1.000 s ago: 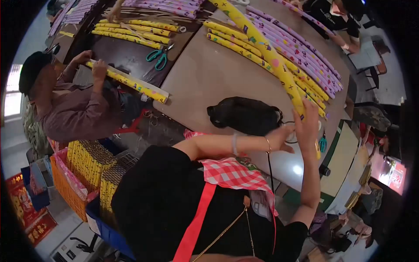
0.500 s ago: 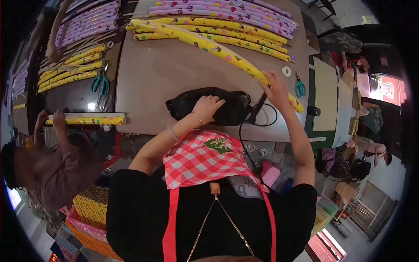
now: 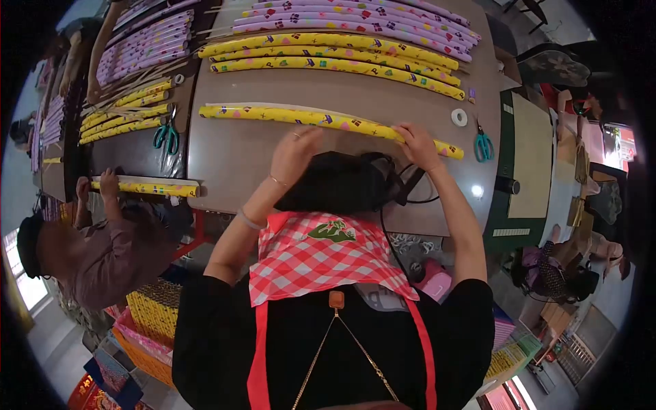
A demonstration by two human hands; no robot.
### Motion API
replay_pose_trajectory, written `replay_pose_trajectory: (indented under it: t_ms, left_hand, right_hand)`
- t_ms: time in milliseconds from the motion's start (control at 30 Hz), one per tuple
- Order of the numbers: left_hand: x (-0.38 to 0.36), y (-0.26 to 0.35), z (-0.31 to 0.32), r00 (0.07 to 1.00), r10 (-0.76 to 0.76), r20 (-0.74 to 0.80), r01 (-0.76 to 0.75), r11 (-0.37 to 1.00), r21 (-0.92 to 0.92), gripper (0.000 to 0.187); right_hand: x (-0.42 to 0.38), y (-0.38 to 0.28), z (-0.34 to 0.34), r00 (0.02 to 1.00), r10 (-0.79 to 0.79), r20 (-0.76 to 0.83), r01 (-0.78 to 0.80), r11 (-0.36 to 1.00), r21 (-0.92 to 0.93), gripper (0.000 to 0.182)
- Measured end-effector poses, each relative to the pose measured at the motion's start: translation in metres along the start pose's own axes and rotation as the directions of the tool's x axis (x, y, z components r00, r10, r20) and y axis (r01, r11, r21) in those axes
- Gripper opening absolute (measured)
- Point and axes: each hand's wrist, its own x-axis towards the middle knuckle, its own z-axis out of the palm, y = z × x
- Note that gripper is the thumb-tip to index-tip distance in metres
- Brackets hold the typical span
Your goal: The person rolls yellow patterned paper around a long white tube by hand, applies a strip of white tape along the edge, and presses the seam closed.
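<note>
A long roll of yellow patterned wrapping paper (image 3: 270,115) lies crosswise on the table in front of me, a pale edge showing along its far side. My right hand (image 3: 417,145) is closed around it near its right end. My left hand (image 3: 298,154) is beside the roll's near edge, left of its middle; its fingers look loosely bent and apart, slightly blurred. Below the hands sits a black bag-like bundle (image 3: 335,184) with a cord (image 3: 386,239) at its right side.
Several yellow rolls (image 3: 335,65) and purple rolls (image 3: 355,26) lie at the back. A tape roll (image 3: 459,117) and teal-handled scissors (image 3: 483,146) lie to the right. At left, a person (image 3: 116,246) holds another yellow roll (image 3: 154,188), near more scissors (image 3: 166,139).
The yellow roll has come off the back row and now lies nearly level, closer to me. My left hand has left the black bundle and moved up to the roll. My right hand keeps its grip.
</note>
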Motion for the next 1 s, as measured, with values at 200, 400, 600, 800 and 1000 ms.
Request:
replay_pose_trajectory:
  t_ms: [200,400,600,800,1000]
  left_hand:
    - [0.029,-0.075,0.004,1.0,0.002,-0.003,-0.001,0.982,0.189,0.031]
    - [0.026,-0.072,0.012,1.0,0.01,0.024,-0.016,0.96,0.278,0.029]
    - [0.018,-0.067,0.016,0.999,0.04,0.015,-0.042,0.927,0.373,0.029]
    - [0.024,-0.075,0.017,0.992,0.056,0.111,-0.099,0.895,0.435,0.024]
    - [0.041,-0.067,0.009,0.935,-0.049,0.352,-0.124,0.883,0.453,0.022]
  right_hand:
    - [-0.01,0.013,0.0,1.0,-0.001,0.017,0.0,0.998,0.068,0.043]
    - [-0.012,-0.005,-0.009,0.985,0.174,0.022,-0.173,0.984,-0.03,0.046]
    - [-0.013,-0.028,-0.007,0.981,0.193,-0.01,-0.193,0.97,-0.147,0.042]
    - [-0.006,-0.017,-0.005,0.965,0.248,0.09,-0.237,0.964,-0.116,0.031]
    - [0.002,-0.01,-0.012,0.943,0.189,0.274,-0.177,0.982,-0.066,0.03]
